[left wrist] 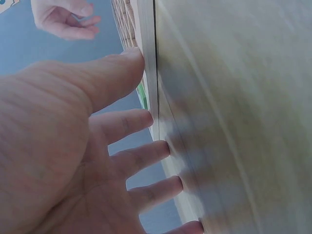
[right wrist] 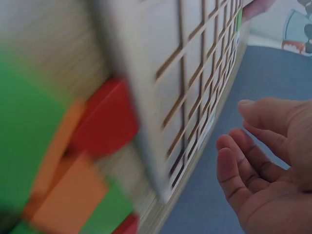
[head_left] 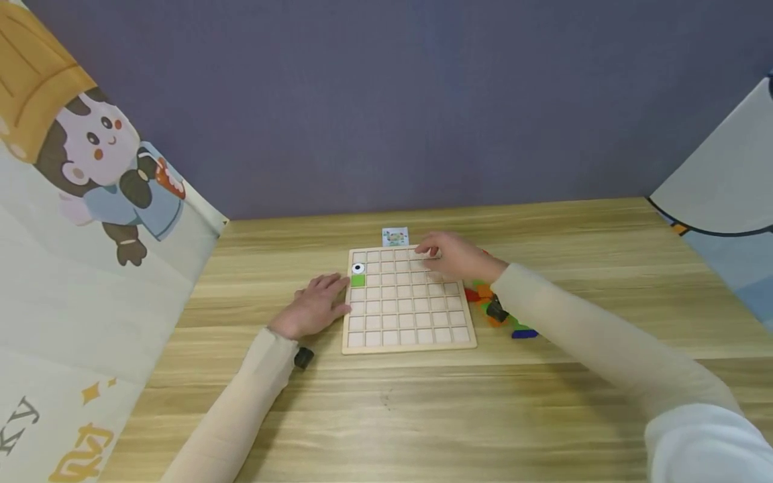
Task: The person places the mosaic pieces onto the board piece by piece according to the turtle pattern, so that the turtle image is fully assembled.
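A square wooden grid board (head_left: 406, 305) lies flat on the table. Its left column carries a white round piece with a black dot (head_left: 357, 267), and just below that sits a green square tile (head_left: 358, 280). My left hand (head_left: 312, 307) rests on the tabletop with fingers spread, its thumb and index fingertip at the board's left edge. Over the board's upper right corner hovers my right hand (head_left: 453, 255). In the right wrist view its fingers (right wrist: 233, 178) are loosely bent, with a gap to the thumb and nothing held between them.
Beyond the board's far edge lies a small printed picture card (head_left: 395, 236). Right of the board, partly under my right forearm, is a loose pile of colored pieces (head_left: 485, 291), including red (right wrist: 109, 117), orange and green ones. A dark blue piece (head_left: 524, 333) lies at the pile's near end.
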